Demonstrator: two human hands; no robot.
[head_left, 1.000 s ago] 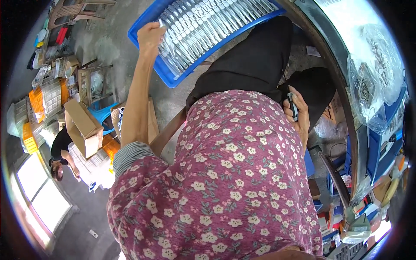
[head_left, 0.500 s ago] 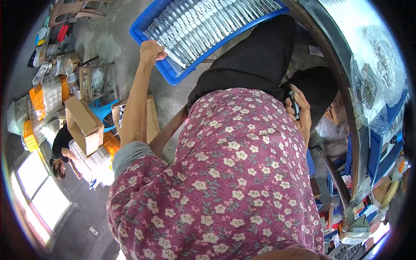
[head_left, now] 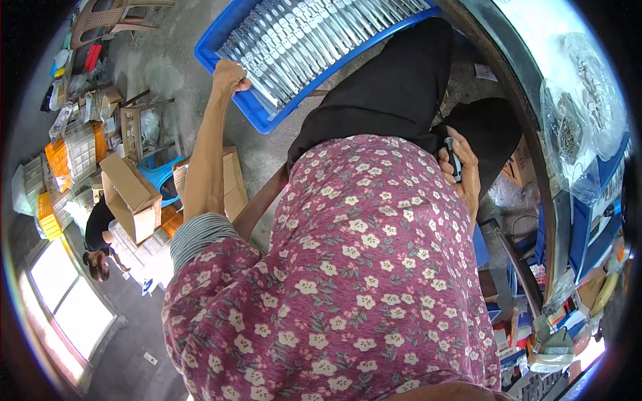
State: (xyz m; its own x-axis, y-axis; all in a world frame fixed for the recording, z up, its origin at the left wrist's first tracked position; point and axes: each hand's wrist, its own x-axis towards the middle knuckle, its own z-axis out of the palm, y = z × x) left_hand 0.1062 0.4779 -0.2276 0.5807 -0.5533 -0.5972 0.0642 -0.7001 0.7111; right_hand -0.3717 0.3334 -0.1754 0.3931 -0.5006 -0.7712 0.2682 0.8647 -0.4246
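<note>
My left hand (head_left: 229, 75) is closed at the left end of a blue plastic tray (head_left: 269, 124). What its fingers hold, if anything, is hidden. Slender silver metal pieces (head_left: 294, 50) with oval ends lie side by side in rows inside the tray, the nearest ones right beside my left thumb. Over my lap, at the right, my right hand (head_left: 466, 167) is wrapped round a small black and grey handheld tool (head_left: 455, 162). Its lower end shows between fingers and palm; the exact kind cannot be made out.
On the right stands a workbench (head_left: 535, 127) with clear plastic bags of small metal parts (head_left: 568, 134). Cardboard boxes (head_left: 137, 200) and orange crates (head_left: 48, 215) crowd the left, where another person (head_left: 99, 230) bends over. A brown chair (head_left: 100, 23) stands at the far left.
The whole view has shifted slightly. My left hand stays closed at the tray's end, and my right hand keeps its grip. The other person's head has moved a little.
</note>
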